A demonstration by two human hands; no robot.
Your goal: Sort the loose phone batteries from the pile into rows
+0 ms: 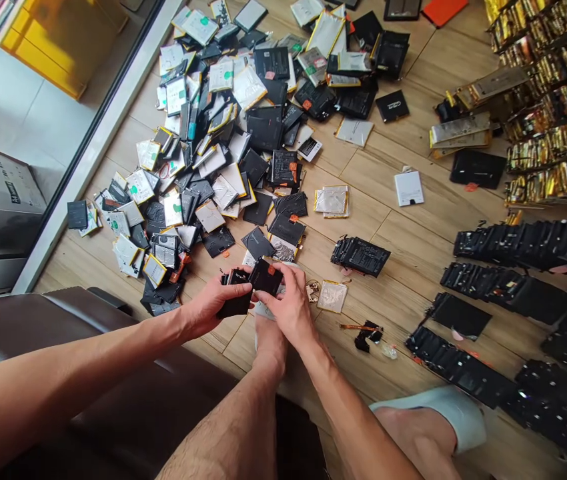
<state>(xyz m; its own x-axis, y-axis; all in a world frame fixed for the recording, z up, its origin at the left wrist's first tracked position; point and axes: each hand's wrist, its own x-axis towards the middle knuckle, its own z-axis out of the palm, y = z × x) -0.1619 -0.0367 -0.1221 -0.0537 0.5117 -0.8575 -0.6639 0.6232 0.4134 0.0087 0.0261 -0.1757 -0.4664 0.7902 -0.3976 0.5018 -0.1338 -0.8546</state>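
A wood-plank floor is taken as the base, with a brown leather seat at lower left and a white door frame along the floor's left edge.

A large loose heap of phone pouch batteries is spread across the floor, centre to top. Ordered rows of black batteries are laid out on the right, and stacked rows of gold-foil batteries are seen at upper right.

Both hands are held over the heap's near edge, just above a foot in a pale slide; the other foot is further right.

Left grip: the left hand is closed around a black battery, which is clasped between thumb and fingers and lies at the grip's inner side.

Right grip: the right hand is clenched on a black battery with orange tape, with the fingers over its near edge. The two batteries are touching or nearly so; the exact contact is hidden.

Beside the hands, a foil-backed pouch cell lies just right, and a small flex cable lies further right, near a clear fragment.
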